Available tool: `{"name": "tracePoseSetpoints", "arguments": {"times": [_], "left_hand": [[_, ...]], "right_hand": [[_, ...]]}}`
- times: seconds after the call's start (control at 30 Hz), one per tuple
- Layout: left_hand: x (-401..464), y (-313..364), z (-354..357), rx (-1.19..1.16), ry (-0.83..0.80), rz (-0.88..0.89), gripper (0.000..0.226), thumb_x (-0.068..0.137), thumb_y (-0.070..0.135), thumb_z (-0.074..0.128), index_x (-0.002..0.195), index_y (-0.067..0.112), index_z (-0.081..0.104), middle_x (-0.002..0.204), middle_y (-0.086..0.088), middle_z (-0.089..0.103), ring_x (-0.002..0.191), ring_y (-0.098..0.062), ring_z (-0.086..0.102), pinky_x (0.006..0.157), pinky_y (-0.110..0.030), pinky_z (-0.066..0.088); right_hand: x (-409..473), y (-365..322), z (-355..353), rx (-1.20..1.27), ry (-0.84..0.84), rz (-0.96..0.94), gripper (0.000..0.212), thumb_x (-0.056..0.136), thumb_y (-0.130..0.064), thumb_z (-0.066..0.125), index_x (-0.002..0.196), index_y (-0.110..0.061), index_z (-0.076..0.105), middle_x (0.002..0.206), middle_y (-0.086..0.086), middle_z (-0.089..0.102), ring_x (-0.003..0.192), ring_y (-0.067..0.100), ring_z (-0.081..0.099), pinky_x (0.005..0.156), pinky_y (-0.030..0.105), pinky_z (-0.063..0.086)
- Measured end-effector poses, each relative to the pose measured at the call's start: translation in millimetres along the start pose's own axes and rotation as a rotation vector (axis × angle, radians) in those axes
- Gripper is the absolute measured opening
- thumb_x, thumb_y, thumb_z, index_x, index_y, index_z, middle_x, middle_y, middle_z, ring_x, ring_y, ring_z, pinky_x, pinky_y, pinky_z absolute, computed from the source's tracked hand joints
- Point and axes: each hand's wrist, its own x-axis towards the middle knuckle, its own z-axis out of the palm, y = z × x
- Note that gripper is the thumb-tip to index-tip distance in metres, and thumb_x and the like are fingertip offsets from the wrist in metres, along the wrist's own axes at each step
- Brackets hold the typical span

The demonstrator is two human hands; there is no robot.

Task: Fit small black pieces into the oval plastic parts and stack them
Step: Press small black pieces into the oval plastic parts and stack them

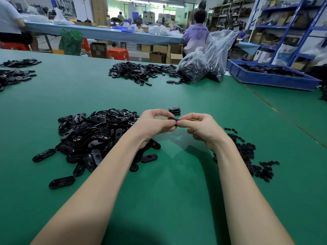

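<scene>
Pinching a black oval part between them, the left hand and the right hand meet above the green counter, fingers and thumbs of both curled onto the part's two ends. The part is lifted clear of the counter, and whether a small piece already sits in it cannot be told, since the fingertips cover most of it. Just beyond the hands, on the counter, stands a short stack of oval parts, a few high. To the left of the left forearm lies a big loose heap of oval parts, some scattered out toward the near edge. To the right of the right wrist lies a flatter scatter of small black pieces. Farther back on the counter are another heap of black parts, two clear plastic bags holding more black parts, and a blue tray with black parts in it. A smaller pile sits at the far left edge. Beyond the counter a person in a lilac shirt sits with their back to the camera.
</scene>
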Motion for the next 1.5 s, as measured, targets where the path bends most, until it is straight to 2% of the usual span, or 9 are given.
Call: {"name": "tracePoseSetpoints", "arguments": {"times": [0.47,0.83,0.9,0.97,1.07,1.17,1.27,1.4,1.5], "left_hand": [[0,5,1,-0.06,-0.048,-0.024,0.013,0.087,-0.009,0.068,0.092,0.003,0.067,0.09,-0.021,0.072,0.08,-0.025,0.073,0.08,-0.024,0.06],[1,12,2,0.186,0.027,0.101,0.014,0.085,-0.003,0.073,0.092,0.009,0.07,0.079,-0.009,0.075,0.074,-0.018,0.069,0.09,-0.032,0.059],[3,13,2,0.303,0.071,0.125,0.012,0.085,0.006,0.076,0.092,0.014,0.072,0.064,0.008,0.07,0.065,-0.008,0.062,0.076,-0.021,0.056],[5,12,3,0.404,0.12,0.148,0.011,0.084,0.015,0.079,0.09,0.022,0.073,0.057,0.018,0.065,0.051,0.004,0.055,0.054,-0.009,0.041],[9,5,3,0.466,0.161,0.164,0.012,0.083,0.021,0.08,0.086,0.029,0.072,0.054,0.025,0.062,0.048,0.009,0.052,0.05,-0.008,0.037],[9,-4,6,0.5,0.196,0.186,0.012,0.083,0.022,0.079,0.082,0.031,0.07,0.058,0.021,0.065,0.056,0.008,0.057,0.061,-0.017,0.042],[8,-9,7,0.477,0.205,0.295,0.012,0.084,0.016,0.076,0.088,0.026,0.072,0.079,0.01,0.071,0.072,-0.002,0.066,0.074,-0.017,0.05],[7,-8,0,0.692,0.12,0.415,0.015,0.084,0.019,0.076,0.096,0.027,0.073,0.091,0.016,0.073,0.075,0.006,0.065,0.07,-0.003,0.043],[12,-12,-3,0.788,0.128,0.396,0.015,0.083,0.023,0.077,0.095,0.03,0.073,0.093,0.017,0.074,0.075,0.001,0.067,0.071,-0.007,0.046]], "right_hand": [[-2,-3,-5,0.05,-0.068,-0.025,0.013,0.085,-0.012,0.078,0.081,-0.019,0.068,0.07,-0.007,0.06,0.049,0.006,0.047,0.043,0.016,0.03],[-1,-11,0,-0.024,0.006,-0.138,0.019,0.084,-0.008,0.076,0.073,-0.019,0.065,0.053,-0.018,0.056,0.046,-0.003,0.045,0.044,0.008,0.033],[-1,-11,1,-0.007,0.01,-0.157,0.019,0.084,-0.006,0.075,0.074,-0.017,0.064,0.051,-0.018,0.055,0.045,-0.003,0.045,0.045,0.008,0.033],[-1,-10,2,0.006,0.019,-0.161,0.02,0.084,-0.004,0.075,0.074,-0.017,0.063,0.05,-0.017,0.053,0.044,-0.002,0.043,0.045,0.008,0.033],[0,-4,5,0.029,0.047,-0.143,0.023,0.083,-0.003,0.076,0.071,-0.018,0.063,0.05,-0.017,0.053,0.044,-0.002,0.043,0.045,0.009,0.033],[0,0,10,0.037,0.055,-0.12,0.024,0.082,-0.003,0.077,0.07,-0.016,0.062,0.049,-0.016,0.052,0.044,-0.001,0.042,0.046,0.009,0.033],[2,1,10,0.081,0.079,-0.106,0.019,0.083,-0.007,0.079,0.073,-0.018,0.066,0.053,-0.015,0.056,0.047,-0.001,0.046,0.047,0.011,0.036],[4,3,3,0.235,0.059,0.051,0.01,0.084,-0.018,0.081,0.086,-0.024,0.072,0.08,-0.006,0.071,0.059,0.007,0.054,0.053,0.018,0.041],[6,6,0,0.266,0.049,0.143,0.016,0.086,-0.02,0.081,0.099,-0.02,0.071,0.085,-0.002,0.074,0.052,0.006,0.058,0.046,0.016,0.04]]}}
